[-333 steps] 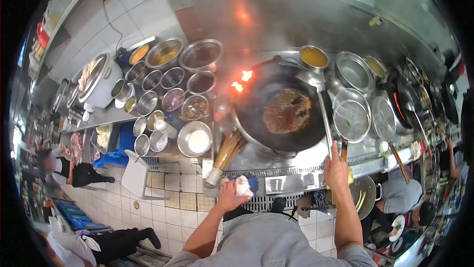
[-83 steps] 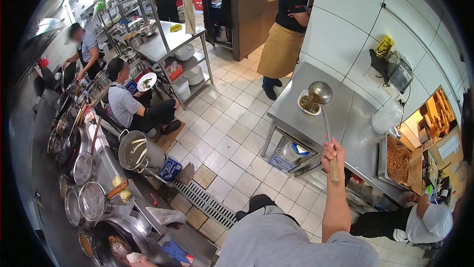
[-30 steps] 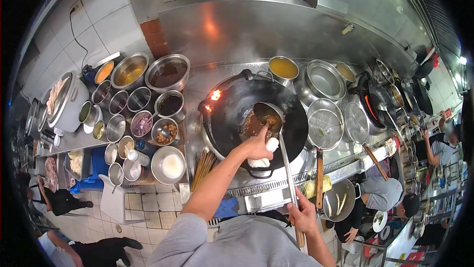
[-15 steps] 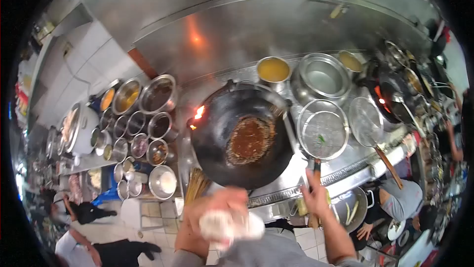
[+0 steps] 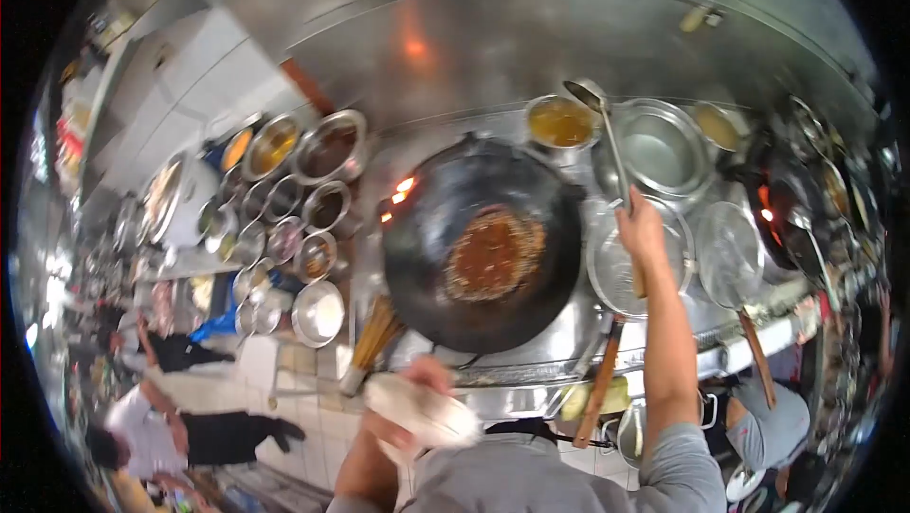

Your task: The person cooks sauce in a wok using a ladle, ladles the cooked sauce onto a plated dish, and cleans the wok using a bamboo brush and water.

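Hands well apart. Right hand [image 5: 642, 226] clamped round the ladle [image 5: 615, 153] handle, arm reaching nearly straight out, knuckles up. Ladle long axis runs away from the person, slanting slightly left; bowl end beside the far right rim of the pot of yellow liquid [image 5: 559, 121], touching or not can't tell; butt end points back over the wire strainer [image 5: 607, 262], partly hidden by hand and forearm. Left hand [image 5: 391, 430] low near the torso, elbow bent, gripping a bundled white cloth [image 5: 431, 415]; motion-blurred, some fingers covered by cloth. Wok [image 5: 417, 276] between and beyond the hands, bubbling brown sauce [image 5: 493, 255] in its bottom, flame [image 5: 402, 189] at left rim. Left-side metal bowls [image 5: 318, 314] smeared, contents mostly unclear.
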A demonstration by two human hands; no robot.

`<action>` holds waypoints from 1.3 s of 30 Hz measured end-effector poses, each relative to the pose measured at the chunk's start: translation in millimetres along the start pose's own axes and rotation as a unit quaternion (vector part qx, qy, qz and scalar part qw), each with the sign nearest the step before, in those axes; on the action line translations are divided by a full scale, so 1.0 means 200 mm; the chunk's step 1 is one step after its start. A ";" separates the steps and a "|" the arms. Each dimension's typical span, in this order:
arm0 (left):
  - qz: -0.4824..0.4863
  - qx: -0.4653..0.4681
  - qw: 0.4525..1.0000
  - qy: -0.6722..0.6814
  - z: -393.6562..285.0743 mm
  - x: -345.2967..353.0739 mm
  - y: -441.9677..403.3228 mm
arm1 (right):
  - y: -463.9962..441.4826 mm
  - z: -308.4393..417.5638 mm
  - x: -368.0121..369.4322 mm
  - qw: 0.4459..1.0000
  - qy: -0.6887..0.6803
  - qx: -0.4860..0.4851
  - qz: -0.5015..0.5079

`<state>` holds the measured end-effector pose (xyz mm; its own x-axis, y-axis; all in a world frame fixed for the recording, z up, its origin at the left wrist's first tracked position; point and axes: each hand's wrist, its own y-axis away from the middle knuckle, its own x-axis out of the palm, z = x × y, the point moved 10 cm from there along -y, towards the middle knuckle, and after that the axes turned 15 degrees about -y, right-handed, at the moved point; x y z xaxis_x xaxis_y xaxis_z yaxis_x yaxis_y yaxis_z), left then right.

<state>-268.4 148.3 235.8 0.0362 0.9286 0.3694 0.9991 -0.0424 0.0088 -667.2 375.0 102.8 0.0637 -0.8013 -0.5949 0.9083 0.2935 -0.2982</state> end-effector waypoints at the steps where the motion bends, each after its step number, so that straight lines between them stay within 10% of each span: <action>1: -0.091 -0.052 0.994 0.028 0.12 -0.16 0.10 | 0.06 0.03 -0.12 0.998 0.022 0.051 0.001; 7: -0.441 -0.226 0.858 0.137 0.95 -0.72 0.90 | 0.22 -0.33 -0.54 0.985 0.090 0.145 -0.041; 11: -0.336 -0.407 0.846 0.074 1.19 -0.58 1.03 | 0.24 -0.71 -0.46 0.923 -0.279 0.263 -0.028; 14: -0.198 -0.494 0.846 -0.025 1.32 -0.50 1.10 | 0.24 -0.58 -0.37 0.705 -0.604 0.371 0.016; 17: -0.099 -0.584 0.802 -0.074 1.38 -0.26 0.94 | 0.26 -0.46 -0.33 0.600 -0.728 0.333 0.019; 21: 0.177 -0.583 0.789 -0.078 1.75 0.17 0.75 | 0.37 -0.15 -0.42 0.431 -0.825 0.366 0.016; 23: 0.213 -0.526 0.824 0.017 2.13 0.38 0.75 | 0.44 -0.04 -0.47 0.469 -0.820 0.321 0.071; 28: 0.479 -0.399 0.704 -0.340 3.11 0.74 0.79 | 0.71 0.18 -0.55 0.414 -0.843 0.341 -0.029; 39: 0.366 -0.288 0.763 -0.448 2.82 0.75 0.47 | 1.27 0.56 -0.66 0.342 -0.879 0.330 -0.037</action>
<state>-156.3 491.1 -231.4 0.8388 0.4469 -0.3110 0.5372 -0.5860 0.6067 -398.4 496.3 189.7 -0.3470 -0.0393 0.9371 0.7925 0.5219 0.3154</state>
